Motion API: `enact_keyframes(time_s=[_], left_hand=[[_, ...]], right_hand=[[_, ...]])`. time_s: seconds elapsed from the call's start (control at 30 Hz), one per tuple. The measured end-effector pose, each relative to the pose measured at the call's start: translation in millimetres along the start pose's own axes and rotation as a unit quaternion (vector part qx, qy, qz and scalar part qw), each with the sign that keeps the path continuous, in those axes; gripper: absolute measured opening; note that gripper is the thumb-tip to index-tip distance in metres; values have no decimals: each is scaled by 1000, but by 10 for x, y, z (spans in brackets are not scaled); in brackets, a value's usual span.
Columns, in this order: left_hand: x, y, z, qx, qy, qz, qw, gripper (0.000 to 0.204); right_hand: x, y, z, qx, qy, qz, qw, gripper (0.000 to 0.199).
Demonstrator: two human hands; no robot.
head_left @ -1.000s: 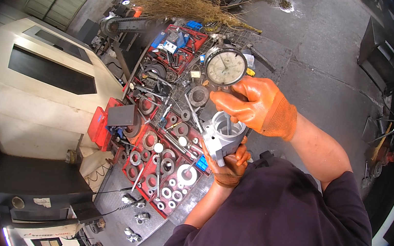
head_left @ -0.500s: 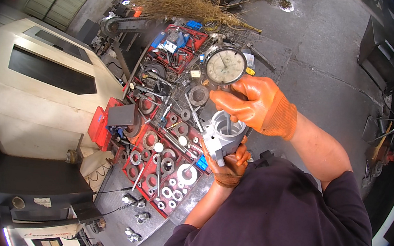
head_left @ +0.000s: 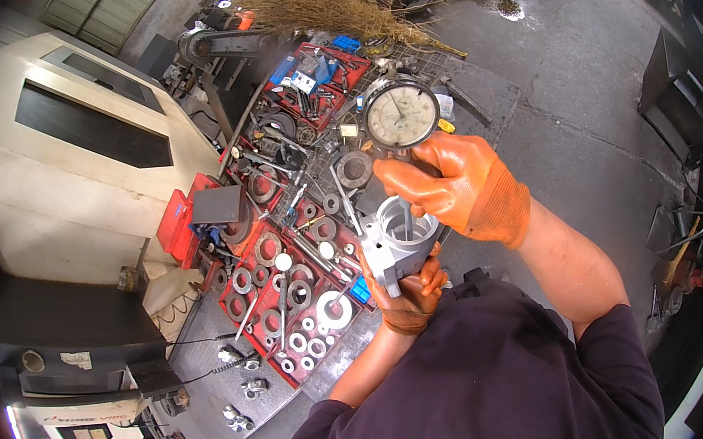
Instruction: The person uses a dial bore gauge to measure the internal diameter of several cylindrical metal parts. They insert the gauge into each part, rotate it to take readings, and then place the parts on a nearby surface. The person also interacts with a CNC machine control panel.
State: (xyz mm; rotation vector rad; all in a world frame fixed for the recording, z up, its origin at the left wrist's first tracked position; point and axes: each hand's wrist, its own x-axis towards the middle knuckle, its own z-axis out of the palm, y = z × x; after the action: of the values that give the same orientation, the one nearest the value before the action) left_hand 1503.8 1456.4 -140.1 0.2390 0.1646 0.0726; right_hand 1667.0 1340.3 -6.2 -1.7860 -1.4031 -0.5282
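My right hand [head_left: 461, 185], in an orange rubber glove, pinches the stem of a dial bore gauge [head_left: 401, 114] just under its round white dial. The gauge's rod runs down into the open bore of a silver machined metal housing [head_left: 391, 251]. From below, my left hand [head_left: 412, 297], gloved in orange too, is wrapped around that housing and holds it up above the workbench. The rod's lower end is hidden inside the bore.
Red trays [head_left: 267, 332] of metal rings and gauges cover the bench to the left. A large cream machine [head_left: 65, 193] stands beyond them. A twig broom [head_left: 334, 7] lies at the far end. Small metal fittings [head_left: 254, 387] sit on the bench's near corner.
The gauge's dial has shifted very slightly, with my right hand still on its stem. My left hand and the housing stay in place.
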Motion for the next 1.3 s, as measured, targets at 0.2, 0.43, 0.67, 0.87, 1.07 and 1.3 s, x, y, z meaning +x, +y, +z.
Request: enact_keyframes(time_s=[0.2,0.43,0.67,0.87,1.07,1.3], left_hand=[[-14,-10,19,0,1,6,1000,75],[-8,-4,14,6,-10,11,1000,74],[-18,42,174,-1,41,-2,999,97],[103,117,-143,-70,-99,-85,989,99],[145,144,-317,-16,-177,-112,978,89],[139,154,-368,115,-172,-81,975,76]], right_hand=[[-20,3,22,32,0,20,999,36],[-7,2,9,33,-1,30,999,29],[-44,-87,23,33,-9,74,997,34],[-83,-250,-181,236,-78,115,962,45],[-192,-187,-280,214,-226,53,949,48],[-236,-249,-215,138,-116,-88,980,40]])
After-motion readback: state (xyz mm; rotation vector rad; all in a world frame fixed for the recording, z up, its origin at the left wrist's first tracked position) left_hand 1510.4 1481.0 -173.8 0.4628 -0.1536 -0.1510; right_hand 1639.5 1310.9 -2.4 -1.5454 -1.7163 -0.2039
